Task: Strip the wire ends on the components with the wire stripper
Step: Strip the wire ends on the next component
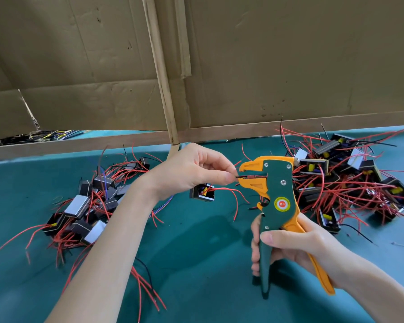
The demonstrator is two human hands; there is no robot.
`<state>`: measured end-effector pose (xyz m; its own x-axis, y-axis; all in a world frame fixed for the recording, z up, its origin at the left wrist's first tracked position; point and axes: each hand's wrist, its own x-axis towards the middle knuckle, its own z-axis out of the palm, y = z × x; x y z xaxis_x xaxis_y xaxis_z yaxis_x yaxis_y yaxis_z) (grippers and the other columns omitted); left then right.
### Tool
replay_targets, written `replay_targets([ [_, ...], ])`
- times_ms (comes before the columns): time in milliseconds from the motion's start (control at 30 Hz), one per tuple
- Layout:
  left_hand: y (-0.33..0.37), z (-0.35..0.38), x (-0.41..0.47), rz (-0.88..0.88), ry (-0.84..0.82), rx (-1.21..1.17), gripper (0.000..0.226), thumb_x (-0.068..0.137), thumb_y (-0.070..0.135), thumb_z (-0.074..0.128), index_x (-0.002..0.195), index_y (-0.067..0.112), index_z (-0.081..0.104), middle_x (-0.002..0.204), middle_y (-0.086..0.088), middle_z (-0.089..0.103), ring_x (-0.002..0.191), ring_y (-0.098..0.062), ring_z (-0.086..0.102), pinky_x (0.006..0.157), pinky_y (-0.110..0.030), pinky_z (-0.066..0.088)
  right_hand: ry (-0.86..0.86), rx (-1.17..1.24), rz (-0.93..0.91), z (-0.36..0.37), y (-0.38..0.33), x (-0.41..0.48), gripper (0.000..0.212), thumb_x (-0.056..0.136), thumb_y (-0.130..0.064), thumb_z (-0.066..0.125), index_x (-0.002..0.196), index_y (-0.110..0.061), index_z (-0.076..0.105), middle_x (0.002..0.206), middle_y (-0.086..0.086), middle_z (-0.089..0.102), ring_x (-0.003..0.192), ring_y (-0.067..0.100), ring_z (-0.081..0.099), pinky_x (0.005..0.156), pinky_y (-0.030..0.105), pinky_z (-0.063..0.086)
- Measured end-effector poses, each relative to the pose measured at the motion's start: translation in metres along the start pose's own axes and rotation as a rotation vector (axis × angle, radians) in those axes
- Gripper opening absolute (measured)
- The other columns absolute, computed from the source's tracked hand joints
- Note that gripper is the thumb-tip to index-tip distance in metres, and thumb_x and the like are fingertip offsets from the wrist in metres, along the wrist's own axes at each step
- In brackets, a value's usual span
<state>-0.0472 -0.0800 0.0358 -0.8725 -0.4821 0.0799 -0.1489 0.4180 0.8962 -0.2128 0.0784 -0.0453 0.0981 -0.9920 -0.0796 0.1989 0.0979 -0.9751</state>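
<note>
Now the left hand (191,170) pinches a wire end (240,177) between the wire stripper (278,183) jaws, its component (202,193) hanging below; the right hand (296,245) holds the handles in its grip. Next probably calls for a squeeze.

The left hand (191,170) pinches a wire end (240,176) in the wire stripper (274,206), gripped by the right hand (296,243).

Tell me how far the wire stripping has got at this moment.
Done: cannot tell; the left pile and right pile of components both trail wires, ends too small to judge. In hand: the left hand pinches a wire between the jaws of the wire stripper, its component hanging below; the right hand grips the handles. Left: squeezing on this wire, probably many more components.
</note>
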Motion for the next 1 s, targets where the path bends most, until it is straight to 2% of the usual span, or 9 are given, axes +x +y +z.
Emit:
replay_targets([
  [100,0.000,-0.001,0.000,-0.007,-0.002,0.009,0.013,0.085,0.012,0.071,0.081,0.023,0.076,0.074,0.008,0.070,0.070,-0.004,0.059,0.066,-0.018,0.047,0.042,-0.030,0.011,0.002,-0.002,-0.001,0.026,0.069,-0.021,0.076,0.074,-0.002,0.059,0.067,0.027,0.059,0.059,0.039,0.062,0.060,0.046,0.056],
  [167,0.000,-0.001,-0.001,-0.009,-0.003,0.017,0.011,0.084,0.014,0.071,0.081,0.023,0.076,0.074,0.007,0.069,0.071,-0.006,0.058,0.067,-0.021,0.047,0.079,-0.037,0.012,0.004,-0.003,-0.002,0.025,0.064,-0.025,0.078,0.069,-0.007,0.061,0.063,0.028,0.056,0.053,0.038,0.059,0.055,0.043,0.055],
  [333,0.000,-0.001,0.000,-0.004,-0.007,0.003,0.010,0.086,0.010,0.068,0.084,0.018,0.073,0.076,0.006,0.070,0.073,-0.004,0.062,0.067,-0.014,0.048,0.147,-0.040,0.033,0.010,-0.001,-0.005,0.030,0.058,-0.034,0.079,0.061,-0.010,0.060,0.056,0.024,0.053,0.047,0.033,0.055,0.051,0.039,0.053],
  [500,-0.011,0.004,0.005,-0.055,0.051,0.022,0.011,0.087,0.006,0.066,0.085,0.015,0.071,0.072,0.009,0.068,0.073,-0.006,0.064,0.072,-0.015,0.052,0.308,-0.065,0.063,0.012,0.012,0.002,0.046,0.052,-0.045,0.076,0.053,-0.007,0.049,0.050,0.018,0.045,0.037,0.025,0.045,0.040,0.027,0.043],
  [600,-0.019,0.005,0.009,-0.065,0.087,0.077,0.011,0.087,0.010,0.068,0.081,0.019,0.070,0.070,0.009,0.066,0.069,-0.006,0.058,0.071,-0.020,0.049,0.195,0.077,0.051,0.008,0.009,0.005,0.031,0.055,-0.030,0.078,0.062,-0.006,0.061,0.058,0.023,0.054,0.046,0.031,0.056,0.048,0.037,0.052],
  [667,-0.021,0.002,0.011,-0.055,0.187,0.133,0.011,0.086,0.011,0.069,0.080,0.020,0.070,0.072,0.008,0.067,0.068,-0.006,0.057,0.073,-0.022,0.048,0.113,0.171,0.020,0.008,0.007,0.009,0.026,0.056,-0.021,0.077,0.073,-0.003,0.068,0.070,0.029,0.060,0.061,0.041,0.065,0.059,0.047,0.057],
  [767,-0.015,-0.005,0.016,0.020,0.380,0.187,0.017,0.086,0.006,0.068,0.078,0.020,0.068,0.068,0.008,0.064,0.061,-0.002,0.056,0.068,-0.016,0.046,0.076,0.175,0.016,0.008,0.013,0.014,0.028,0.059,-0.020,0.076,0.082,-0.005,0.072,0.078,0.032,0.064,0.071,0.045,0.067,0.067,0.051,0.058],
  [867,0.010,-0.012,0.026,0.125,0.549,0.202,0.020,0.087,0.003,0.065,0.077,0.020,0.065,0.067,0.008,0.061,0.061,-0.004,0.054,0.065,-0.016,0.044,0.066,0.190,0.060,0.006,0.015,0.022,0.026,0.066,-0.017,0.075,0.089,-0.008,0.072,0.082,0.033,0.064,0.076,0.046,0.067,0.073,0.056,0.057],
  [1000,0.062,-0.011,0.059,0.266,0.608,0.177,0.011,0.090,0.005,0.062,0.084,0.013,0.062,0.071,0.004,0.059,0.065,-0.011,0.054,0.060,-0.017,0.043,-0.013,0.184,0.157,0.005,0.017,0.041,0.037,0.068,-0.018,0.074,0.100,-0.003,0.061,0.085,0.032,0.066,0.078,0.045,0.068,0.072,0.052,0.057],
])
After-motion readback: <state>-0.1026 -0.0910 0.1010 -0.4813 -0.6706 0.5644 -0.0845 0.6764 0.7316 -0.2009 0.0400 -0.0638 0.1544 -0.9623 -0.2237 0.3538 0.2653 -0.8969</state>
